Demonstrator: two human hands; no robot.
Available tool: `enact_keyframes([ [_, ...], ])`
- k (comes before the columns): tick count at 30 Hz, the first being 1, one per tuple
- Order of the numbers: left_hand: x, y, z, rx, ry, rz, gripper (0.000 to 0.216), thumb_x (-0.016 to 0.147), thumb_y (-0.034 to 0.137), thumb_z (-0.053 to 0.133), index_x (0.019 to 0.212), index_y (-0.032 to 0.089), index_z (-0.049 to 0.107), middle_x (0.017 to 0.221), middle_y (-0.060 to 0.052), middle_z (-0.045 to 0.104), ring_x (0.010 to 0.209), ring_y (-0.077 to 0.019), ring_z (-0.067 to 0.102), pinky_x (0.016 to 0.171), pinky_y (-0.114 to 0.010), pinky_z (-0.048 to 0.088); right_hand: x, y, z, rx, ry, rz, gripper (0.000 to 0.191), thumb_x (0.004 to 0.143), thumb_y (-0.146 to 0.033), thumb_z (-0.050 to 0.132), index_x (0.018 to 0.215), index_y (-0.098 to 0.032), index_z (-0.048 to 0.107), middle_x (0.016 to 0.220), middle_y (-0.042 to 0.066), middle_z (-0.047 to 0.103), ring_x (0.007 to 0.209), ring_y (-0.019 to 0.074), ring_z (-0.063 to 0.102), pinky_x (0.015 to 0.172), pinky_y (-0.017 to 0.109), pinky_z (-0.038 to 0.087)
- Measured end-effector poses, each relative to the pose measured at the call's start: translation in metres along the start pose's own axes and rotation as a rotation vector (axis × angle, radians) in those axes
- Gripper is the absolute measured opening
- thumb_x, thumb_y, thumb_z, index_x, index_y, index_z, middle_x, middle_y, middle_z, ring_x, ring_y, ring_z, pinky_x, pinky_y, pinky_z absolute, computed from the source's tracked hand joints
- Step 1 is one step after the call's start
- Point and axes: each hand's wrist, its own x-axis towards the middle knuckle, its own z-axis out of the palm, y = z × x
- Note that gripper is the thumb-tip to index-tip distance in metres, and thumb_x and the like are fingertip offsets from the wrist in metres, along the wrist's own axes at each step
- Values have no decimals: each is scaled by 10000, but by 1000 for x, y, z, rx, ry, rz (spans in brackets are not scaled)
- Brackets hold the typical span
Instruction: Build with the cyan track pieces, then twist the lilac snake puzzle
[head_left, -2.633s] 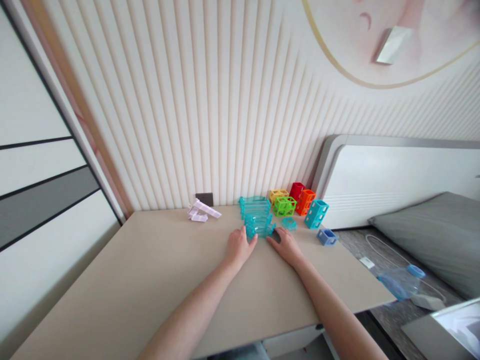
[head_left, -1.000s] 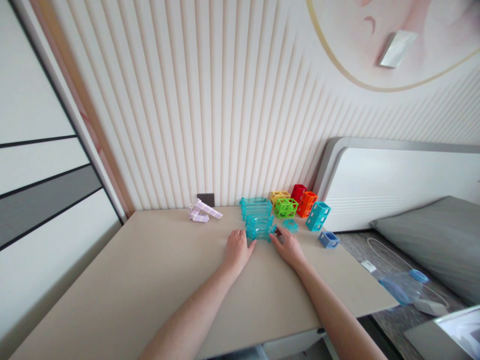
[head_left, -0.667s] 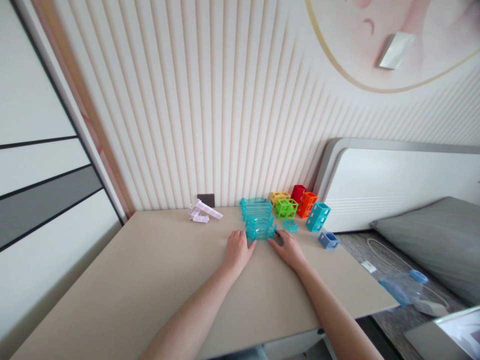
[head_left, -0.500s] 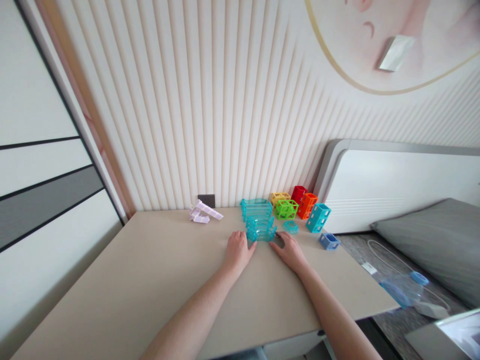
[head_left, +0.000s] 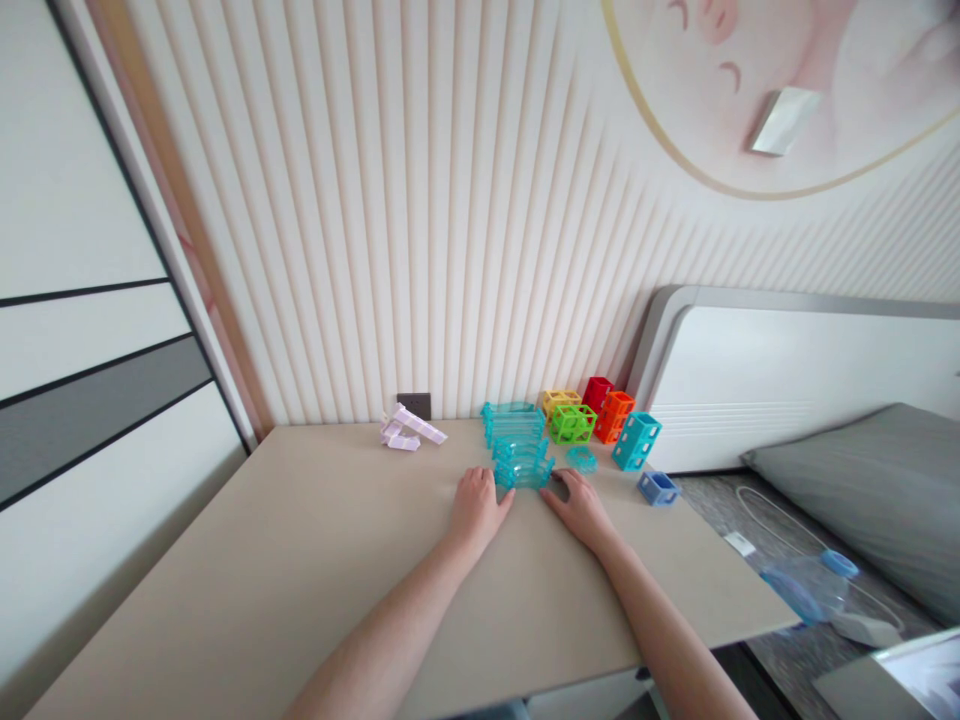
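Note:
My left hand [head_left: 476, 507] lies on the beige table [head_left: 315, 560] with its fingers stretched out, the fingertips touching the left end of a row of clear teal curved track pieces [head_left: 520, 448]. My right hand [head_left: 581, 508] lies flat at the right end of the same row, fingers open, next to a small dark piece [head_left: 558, 483] that it partly covers. A round teal piece [head_left: 580, 459] sits just beyond the right hand.
Open-frame cubes stand at the back by the wall: yellow [head_left: 559, 402], green [head_left: 572, 423], red [head_left: 598, 391], orange [head_left: 613, 413], teal [head_left: 636, 440]. A blue cube [head_left: 658, 487] lies near the table's right edge. Pale lilac pieces [head_left: 408, 429] lie at the back left. A bed [head_left: 847, 470] is on the right.
Both hands stay at the ends of the teal row with only slight finger shifts. The camera has tilted a little, so everything sits lower in view.

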Motion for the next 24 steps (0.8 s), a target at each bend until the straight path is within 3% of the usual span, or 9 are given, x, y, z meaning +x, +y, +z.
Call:
enact_keyframes([
  [8, -1, 0, 1, -9, 42, 12, 287, 888, 440, 596, 874, 154, 619, 871, -92, 662, 902, -261, 618, 814, -364, 482, 0, -1, -1, -8, -13, 14, 438, 848, -462, 587, 1163, -164, 653, 1153, 136, 668, 1081, 279, 634, 982, 389, 471],
  [14, 4, -11, -4, -26, 119, 14, 347, 973, 444, 442, 917, 153, 624, 876, -103, 652, 895, -250, 624, 815, -365, 487, -3, 2, 2, -18, -14, 24, 561, 805, -463, 618, 1270, -147, 610, 1253, 156, 623, 1155, 300, 603, 1033, 410, 445],
  [19, 18, -68, -25, 11, 157, 59, 207, 936, 235, 475, 1051, 163, 631, 1034, -116, 651, 1003, -261, 606, 886, -391, 472, -5, 11, 7, 5, -10, 58, 629, 790, -493, 609, 1315, -147, 588, 1295, 160, 603, 1189, 302, 588, 1061, 408, 428],
  [24, 22, -137, -50, 65, 148, 67, 315, 860, 46, 441, 1021, 192, 670, 1052, -106, 666, 1031, -268, 603, 918, -405, 459, -6, 14, 8, 8, -13, 68, 643, 785, -498, 597, 1327, -152, 584, 1314, 154, 600, 1200, 305, 584, 1066, 406, 425],
])
